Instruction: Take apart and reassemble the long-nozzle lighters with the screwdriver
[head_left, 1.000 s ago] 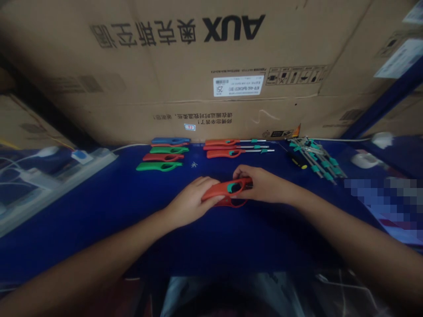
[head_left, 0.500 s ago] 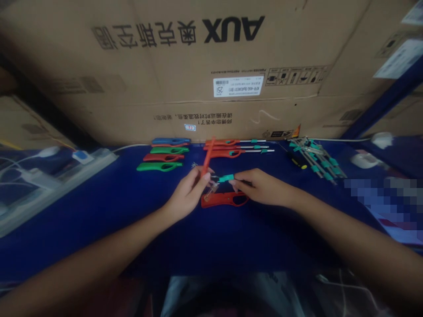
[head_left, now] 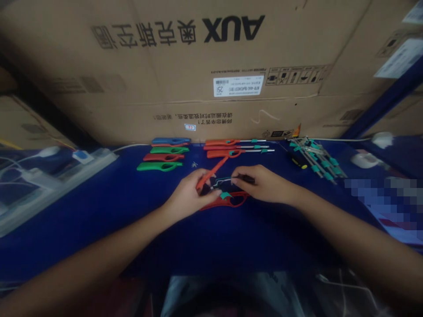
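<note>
Hands, two: left hand, clamped on one raised casing half, orange-red, tilted up and away; right hand, fingers pinched together on one dark part, thin wire running between both hands. Lower casing half, red, one, on the blue tabletop beneath the hands. Green trigger piece, one, by the left thumb. Handle casings, five, stacked rearward at left: green, red, green, red, blue. Lighters with metal rods, three, at centre rear. Screwdriver, one, dark, yellow-ended, just beside a pile of rods with green tabs. Room: broad tabletop from near edge to hands; further space either side, bounded at left by a power strip, at rear by a cardboard box. Obscured: forearms cut off at the frame's sides; lower casing half partly behind the left hand; whether the trigger touches it, undetermined; fourth casing back, a sliver only; rods overlapping, uncountable.
</note>
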`<state>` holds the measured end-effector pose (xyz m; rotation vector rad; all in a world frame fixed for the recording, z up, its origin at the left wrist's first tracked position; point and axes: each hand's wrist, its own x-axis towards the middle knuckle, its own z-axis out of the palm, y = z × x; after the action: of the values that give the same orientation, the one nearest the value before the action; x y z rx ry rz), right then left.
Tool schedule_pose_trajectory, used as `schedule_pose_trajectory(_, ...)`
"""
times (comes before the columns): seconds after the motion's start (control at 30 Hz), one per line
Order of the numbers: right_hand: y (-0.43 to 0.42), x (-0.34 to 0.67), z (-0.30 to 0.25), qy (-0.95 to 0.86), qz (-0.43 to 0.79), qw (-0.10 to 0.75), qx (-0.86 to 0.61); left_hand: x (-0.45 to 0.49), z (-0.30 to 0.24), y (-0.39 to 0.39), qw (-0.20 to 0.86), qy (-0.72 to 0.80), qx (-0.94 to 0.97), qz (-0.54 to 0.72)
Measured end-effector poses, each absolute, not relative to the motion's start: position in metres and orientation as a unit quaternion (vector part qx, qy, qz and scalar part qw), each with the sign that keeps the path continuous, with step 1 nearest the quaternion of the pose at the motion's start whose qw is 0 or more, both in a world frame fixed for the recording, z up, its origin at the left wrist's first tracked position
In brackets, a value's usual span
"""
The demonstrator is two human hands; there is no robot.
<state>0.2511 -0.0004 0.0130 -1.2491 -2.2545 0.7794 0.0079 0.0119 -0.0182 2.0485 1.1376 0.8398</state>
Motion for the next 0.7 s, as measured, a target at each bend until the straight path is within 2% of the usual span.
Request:
schedule_pose_trajectory(0.1, 0.0, 0.252, 0.014, -0.805, 0.291, 0.254, -0.451, 0.01, -0.017, 0.011, 0.289, 0.433, 0.8, 0.298)
schedule_pose_trajectory(0.37, 0.006, 0.254, 0.015, -0.772, 0.304, 0.324, -0.455, 0.001, -0.018, 0.021, 0.317, 0.417, 0.793, 0.312)
schedule_pose_trajectory(0.53, 0.009, 0.259, 0.021, -0.747, 0.383, 0.31, -0.446, -0.004, -0.002, 0.026, 0.267, 0.4, 0.818, 0.316)
schedule_pose_trajectory(0.7, 0.006, 0.256, 0.022, -0.738, 0.394, 0.304, -0.454, -0.007, 0.011, 0.026, 0.189, 0.4, 0.856, 0.266)
